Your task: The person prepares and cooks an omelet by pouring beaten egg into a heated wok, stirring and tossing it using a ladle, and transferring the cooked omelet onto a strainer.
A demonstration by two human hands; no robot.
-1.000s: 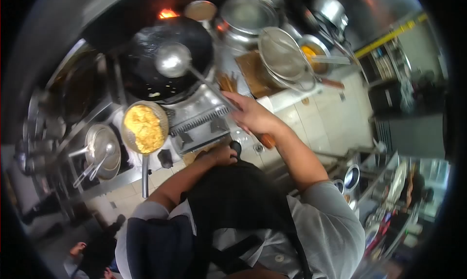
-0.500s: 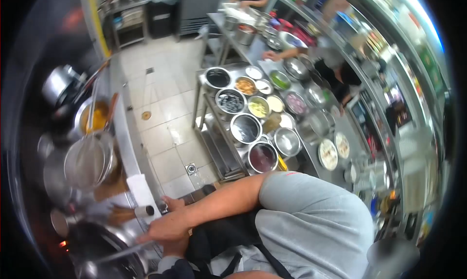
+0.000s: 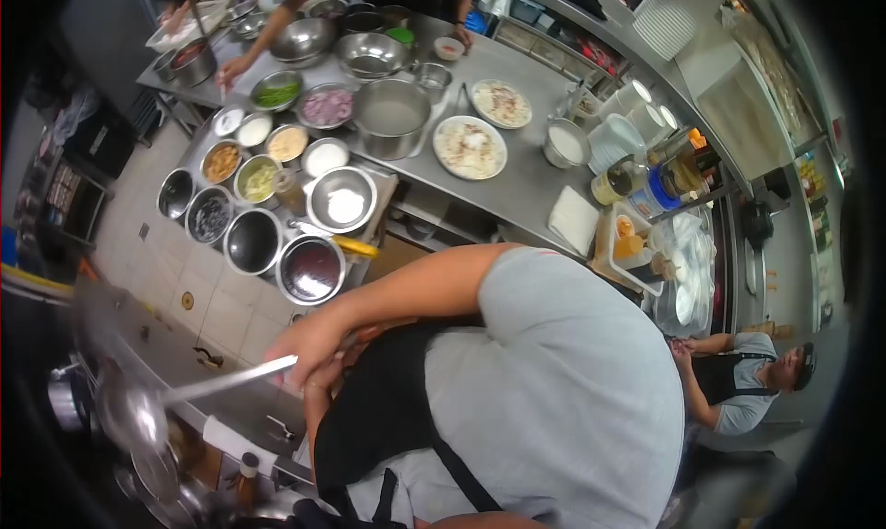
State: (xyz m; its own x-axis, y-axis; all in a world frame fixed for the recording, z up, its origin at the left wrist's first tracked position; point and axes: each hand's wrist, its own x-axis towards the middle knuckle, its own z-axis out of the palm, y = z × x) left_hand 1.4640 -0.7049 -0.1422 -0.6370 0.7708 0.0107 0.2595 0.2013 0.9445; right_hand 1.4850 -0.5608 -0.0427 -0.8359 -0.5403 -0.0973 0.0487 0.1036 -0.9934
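My right hand (image 3: pixel 314 346) is closed around the end of a metal ladle's handle. The ladle (image 3: pixel 134 416) reaches left, its round bowl blurred over the stove side. My left hand (image 3: pixel 329 374) is crossed beneath the right one at the wrist, and its fingers are mostly hidden. Beyond my right forearm stands a steel pot of dark red liquid (image 3: pixel 312 269). Beside it are a pot of dark liquid (image 3: pixel 252 241) and a shiny steel bowl (image 3: pixel 341 200). A yellow handle (image 3: pixel 356 247) sticks out near the red liquid.
Two plates of pale food (image 3: pixel 471 148) lie on the steel counter (image 3: pixel 517 183), near bowls of chopped onion (image 3: pixel 328 106) and greens (image 3: pixel 277 92). A co-worker's arm (image 3: pixel 268 45) reaches over the far side. Another person (image 3: pixel 734 381) stands at the right. A dark bottle (image 3: pixel 246 474) is low left.
My view has swung right, bringing the counter and another person into sight. The ladle has come up from the wok area, still in my right hand.
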